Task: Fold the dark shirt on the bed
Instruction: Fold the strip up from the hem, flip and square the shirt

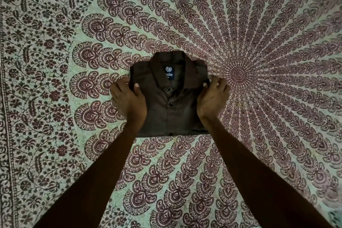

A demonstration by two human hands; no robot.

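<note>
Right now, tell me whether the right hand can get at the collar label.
Probably yes: the right hand rests at the shirt's edge, and the label lies uncovered nearby, nothing between.

A patterned bedspread (185, 163) covers the whole bed, pale green printed with dark maroon paisley fans. Its round medallion (237, 75) sits right of the view's middle, and rows of paisley shapes radiate outward from it in every direction. Far left of the medallion the fans give way to a floral vine field (37, 61), edged by a narrow border strip (7, 135).
</note>
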